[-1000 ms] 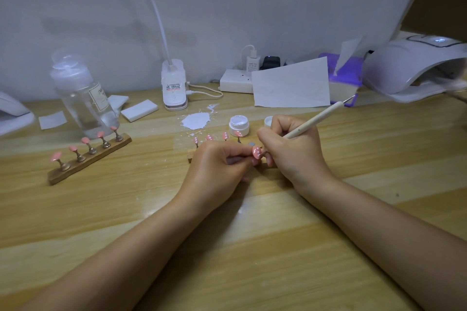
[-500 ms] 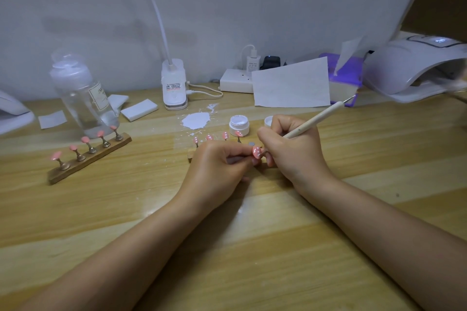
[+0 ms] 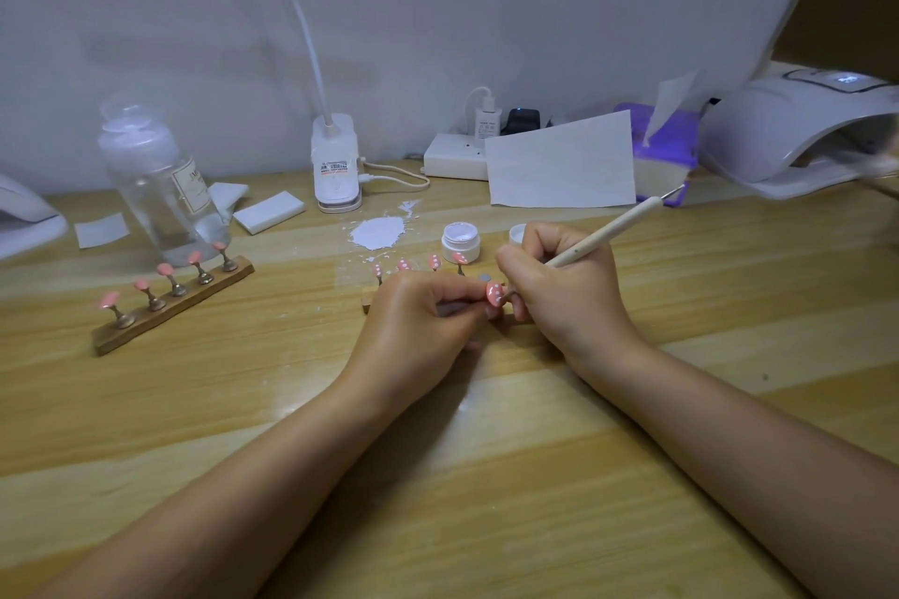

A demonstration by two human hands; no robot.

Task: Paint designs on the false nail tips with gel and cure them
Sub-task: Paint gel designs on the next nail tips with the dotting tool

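My left hand (image 3: 418,321) pinches the stem of a small holder whose pink nail tip (image 3: 495,293) carries white dots. My right hand (image 3: 559,292) grips a cream dotting pen (image 3: 613,225) like a pencil, its lower point touching that tip. Behind my hands stands a wooden rack, mostly hidden, with several dotted pink tips (image 3: 404,265). An open jar of white gel (image 3: 460,242) sits just beyond, its lid (image 3: 518,234) beside it. A second wooden rack (image 3: 170,302) of plain pink tips lies to the left. The white curing lamp (image 3: 798,131) is at the far right.
A blob of white gel (image 3: 377,232) lies spilled on the wooden table (image 3: 486,477). Along the back stand a clear liquid bottle (image 3: 160,185), a white clip lamp base (image 3: 335,165), a power strip (image 3: 455,156), a paper sheet (image 3: 562,165) and a purple tissue box (image 3: 664,146).
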